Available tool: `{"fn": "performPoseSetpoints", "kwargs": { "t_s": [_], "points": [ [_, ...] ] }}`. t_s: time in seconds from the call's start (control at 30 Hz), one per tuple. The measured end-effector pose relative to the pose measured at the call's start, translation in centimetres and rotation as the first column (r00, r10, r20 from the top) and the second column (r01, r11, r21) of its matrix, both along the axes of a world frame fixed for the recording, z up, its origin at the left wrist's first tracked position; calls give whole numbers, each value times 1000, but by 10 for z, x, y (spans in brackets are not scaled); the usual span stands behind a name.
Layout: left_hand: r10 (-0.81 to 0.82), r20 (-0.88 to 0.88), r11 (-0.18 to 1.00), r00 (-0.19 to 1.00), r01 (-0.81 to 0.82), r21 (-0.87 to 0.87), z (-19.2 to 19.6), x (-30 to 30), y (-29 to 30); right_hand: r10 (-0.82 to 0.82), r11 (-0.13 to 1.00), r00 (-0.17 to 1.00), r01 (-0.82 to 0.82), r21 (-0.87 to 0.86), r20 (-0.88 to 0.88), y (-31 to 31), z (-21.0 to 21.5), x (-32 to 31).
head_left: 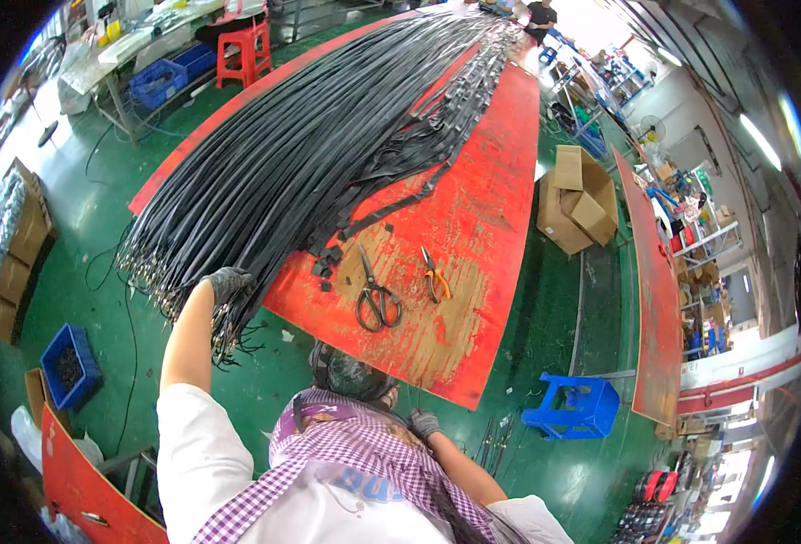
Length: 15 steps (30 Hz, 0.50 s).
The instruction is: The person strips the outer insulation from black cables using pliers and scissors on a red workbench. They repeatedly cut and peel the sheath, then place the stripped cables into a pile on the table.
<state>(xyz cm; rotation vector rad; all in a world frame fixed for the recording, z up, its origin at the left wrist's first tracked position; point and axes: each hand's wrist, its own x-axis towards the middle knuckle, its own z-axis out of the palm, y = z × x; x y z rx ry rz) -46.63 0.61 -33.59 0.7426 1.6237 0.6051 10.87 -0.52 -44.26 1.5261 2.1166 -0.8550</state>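
A wide bundle of long black cables (264,163) lies along a worn red tabletop (500,181), its metal-tipped ends hanging over the near left edge. My left hand (229,284), in a grey glove, is closed over some of these cables near their ends. Lower and to the right, my right hand (425,423), also gloved in grey, is curled beside my apron below the table's edge; what it holds is too small to make out. Black-handled scissors (373,286) and orange-handled pliers (435,276) rest on the table. Small black pieces (326,263) are scattered by the cables.
On the green floor to the right are a blue stool (571,408) and an open cardboard box (575,204). A blue crate (71,367) and cartons (21,245) stand at left. Beyond the table are a red stool (244,54) and another person (541,16).
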Motion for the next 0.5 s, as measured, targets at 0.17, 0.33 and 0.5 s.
{"fn": "performPoseSetpoints", "kwargs": {
  "t_s": [0.17, 0.33, 0.5],
  "points": [
    [47, -119, 997, 992, -39, 73, 7, -1, -51, 152, 988, 986, -152, -17, 62, -4, -8, -8],
    [294, 87, 953, 952, -298, 43, 16, 12, -61, 252, 968, 965, -252, -6, 70, 3, -8, -25],
    [-316, -504, 942, 803, 327, -71, 12, 4, -59, 265, 959, 951, -277, 57, 158, 8, -36, -18]
  ]
}}
